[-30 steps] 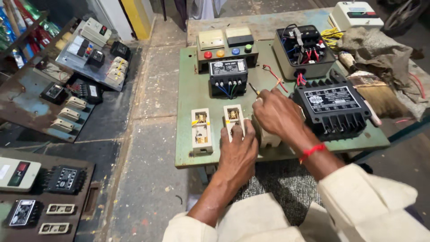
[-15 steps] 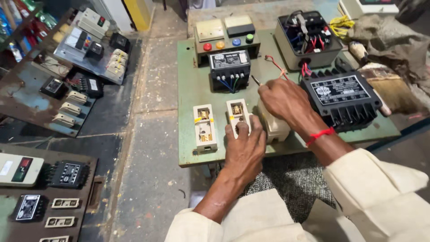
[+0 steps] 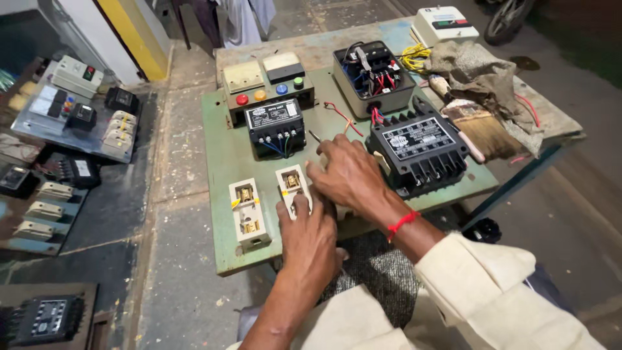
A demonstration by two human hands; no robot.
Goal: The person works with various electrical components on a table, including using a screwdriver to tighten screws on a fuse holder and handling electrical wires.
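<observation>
On a green metal panel (image 3: 220, 149) sit two cream fuse holders. My left hand (image 3: 310, 238) presses on the lower end of the right fuse holder (image 3: 289, 183), fingers flat on it. My right hand (image 3: 346, 174) rests just right of that holder, fingers curled over a cream part that is mostly hidden; a thin tool tip (image 3: 313, 136) pokes out above the hand. The left fuse holder (image 3: 247, 211) lies untouched. A red thread circles my right wrist.
On the panel: a black unit with blue wires (image 3: 275, 124), a push-button box (image 3: 265, 78), an open wired box (image 3: 372, 74) and a large black contactor (image 3: 420, 150). A brush (image 3: 483, 133) and cloth lie at right. More electrical panels lie on the floor at left.
The camera has shifted, so the panel sits more central. Both hands stay at the right fuse holder; my right hand has moved slightly lower and closer to it.
</observation>
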